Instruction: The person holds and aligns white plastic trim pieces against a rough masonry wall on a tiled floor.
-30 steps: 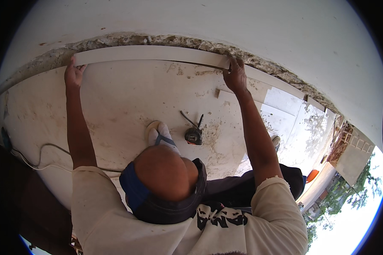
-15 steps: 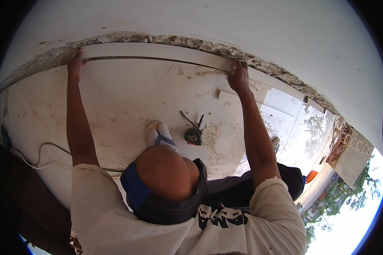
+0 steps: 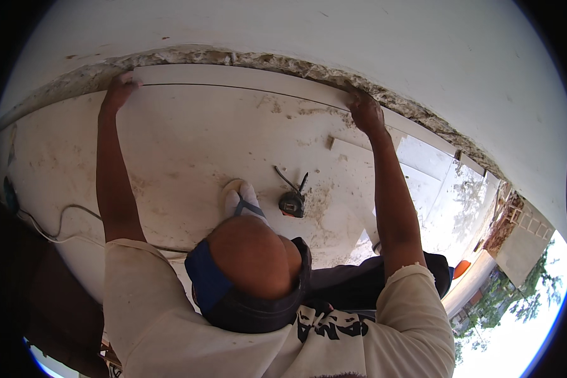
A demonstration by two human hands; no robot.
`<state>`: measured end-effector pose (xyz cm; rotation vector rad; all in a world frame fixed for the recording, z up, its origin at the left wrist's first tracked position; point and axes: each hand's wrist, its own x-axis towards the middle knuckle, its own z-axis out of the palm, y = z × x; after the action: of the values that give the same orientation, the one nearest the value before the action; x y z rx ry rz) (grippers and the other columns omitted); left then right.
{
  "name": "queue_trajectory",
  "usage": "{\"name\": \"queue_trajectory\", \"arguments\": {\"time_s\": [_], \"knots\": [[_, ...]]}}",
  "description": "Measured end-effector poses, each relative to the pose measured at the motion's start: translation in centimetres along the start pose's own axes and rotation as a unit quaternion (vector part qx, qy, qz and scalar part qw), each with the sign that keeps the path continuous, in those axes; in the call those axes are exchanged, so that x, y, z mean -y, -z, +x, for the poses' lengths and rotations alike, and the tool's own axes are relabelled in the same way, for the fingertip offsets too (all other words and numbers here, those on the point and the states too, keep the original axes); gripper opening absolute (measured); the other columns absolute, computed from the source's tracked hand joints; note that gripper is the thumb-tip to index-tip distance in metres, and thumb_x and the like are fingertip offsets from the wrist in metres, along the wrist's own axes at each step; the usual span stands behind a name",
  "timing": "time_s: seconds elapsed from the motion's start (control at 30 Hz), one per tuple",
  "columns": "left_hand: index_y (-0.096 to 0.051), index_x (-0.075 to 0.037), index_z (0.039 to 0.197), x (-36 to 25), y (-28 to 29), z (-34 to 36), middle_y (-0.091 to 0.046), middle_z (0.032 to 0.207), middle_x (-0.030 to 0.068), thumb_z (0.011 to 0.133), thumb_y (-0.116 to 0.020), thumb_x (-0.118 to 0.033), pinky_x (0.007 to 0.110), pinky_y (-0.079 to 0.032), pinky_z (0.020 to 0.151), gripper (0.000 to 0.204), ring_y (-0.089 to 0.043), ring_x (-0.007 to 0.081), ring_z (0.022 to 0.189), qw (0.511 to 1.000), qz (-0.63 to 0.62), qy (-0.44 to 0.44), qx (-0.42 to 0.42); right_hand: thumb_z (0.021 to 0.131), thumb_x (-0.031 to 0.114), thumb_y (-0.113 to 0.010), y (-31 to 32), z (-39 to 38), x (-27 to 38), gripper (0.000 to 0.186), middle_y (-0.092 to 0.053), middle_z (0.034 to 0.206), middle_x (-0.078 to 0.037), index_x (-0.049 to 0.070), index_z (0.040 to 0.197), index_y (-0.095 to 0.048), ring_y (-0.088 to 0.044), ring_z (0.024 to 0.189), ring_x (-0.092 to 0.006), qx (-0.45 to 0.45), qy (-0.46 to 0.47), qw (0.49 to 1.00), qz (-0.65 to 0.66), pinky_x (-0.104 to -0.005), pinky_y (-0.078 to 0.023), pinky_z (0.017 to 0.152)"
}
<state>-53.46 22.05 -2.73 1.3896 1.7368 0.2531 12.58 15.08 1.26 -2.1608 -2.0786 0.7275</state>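
A long, pale strip of skirting tile [image 3: 233, 75] stands along the foot of the wall, against the broken edge of the plaster. My left hand [image 3: 121, 91] grips its left end, with the fingertips at the lower corner. At the other end, my right hand [image 3: 366, 114] is closed around the strip, and its fingertips are partly hidden against the rough plaster. A thin dark line runs between the strip's lower edge and the floor. Both arms reach far out from my body.
A black tape measure [image 3: 291, 204] lies on the dusty floor [image 3: 189, 138] beside my sandalled foot [image 3: 240, 196], with thin dark pieces next to it. Another pale strip [image 3: 353, 148] lies to the right. A cable [image 3: 69, 211] crosses the left side. Rough broken plaster [image 3: 277, 63] runs along the wall.
The strip has shifted slightly right and settled lower; the dark gap beneath it is narrower. Both hands have moved right with it, and the left fingers now curl more over its end.
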Motion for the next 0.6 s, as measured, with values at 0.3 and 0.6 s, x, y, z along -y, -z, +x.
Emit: {"name": "queue_trajectory", "arguments": {"time_s": [0.3, 0.6], "knots": [[-0.058, 0.004, 0.118, 1.7, 0.5, 0.3, -0.063, 0.109, 0.0147, 0.074, -0.071, -0.013, 0.031, -0.043, 0.09, 0.049, -0.058, 0.0211, 0.099, 0.999, -0.017, -0.042, -0.017, 0.079, 0.02, -0.065, 0.1, 0.0, 0.0, 0.041, -0.066, 0.094, -0.015, 0.012, 0.119, -0.057, -0.065, 0.089, -0.0322, 0.022, -0.018, 1.0, -0.004, -0.0425, -0.05, 0.077], [-0.057, 0.004, 0.119, 0.3, 0.7, -0.4, -0.064, 0.109, 0.0118, 0.076, -0.068, -0.009, 0.028, -0.04, 0.091, 0.046, -0.058, 0.0184, 0.099, 0.998, -0.055, -0.026, 0.031, 0.082, 0.025, -0.059, 1.1, 0.3, 2.8, 0.051, -0.062, 0.112, -0.019, 0.016, 0.131, -0.047, -0.057, 0.106, -0.0381, 0.109, -0.024, 0.994, -0.017, -0.0468, -0.046, 0.091]]}}
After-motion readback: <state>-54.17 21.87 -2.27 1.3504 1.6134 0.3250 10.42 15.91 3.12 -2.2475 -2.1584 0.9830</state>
